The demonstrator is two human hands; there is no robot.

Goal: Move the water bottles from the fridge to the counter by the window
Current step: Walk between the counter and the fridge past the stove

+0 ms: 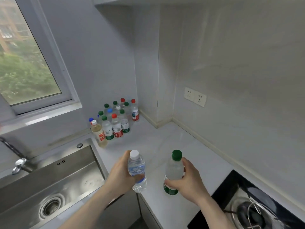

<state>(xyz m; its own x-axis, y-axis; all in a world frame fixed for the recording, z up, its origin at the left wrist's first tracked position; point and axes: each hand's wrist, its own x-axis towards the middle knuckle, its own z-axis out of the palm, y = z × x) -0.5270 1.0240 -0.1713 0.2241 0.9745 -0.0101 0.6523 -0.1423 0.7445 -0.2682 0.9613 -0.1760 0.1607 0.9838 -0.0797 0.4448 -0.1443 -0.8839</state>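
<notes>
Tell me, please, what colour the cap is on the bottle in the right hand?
Green; the cap shows best in the head view.

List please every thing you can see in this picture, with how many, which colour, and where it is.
bottle cluster: about fourteen, clear, caps green, red, blue, white; counter corner under window
white-cap bottle: one, clear, blue label; in left hand
green-cap bottle: one, clear, green label; in right hand
counter: one, white
sink: one, steel; left
faucet: one, chrome; over sink
window: one, white frame; upper left
wall sockets: two, white; right wall
gas stove: one, black; lower right
left hand: grips bottle
right hand: grips bottle
</notes>
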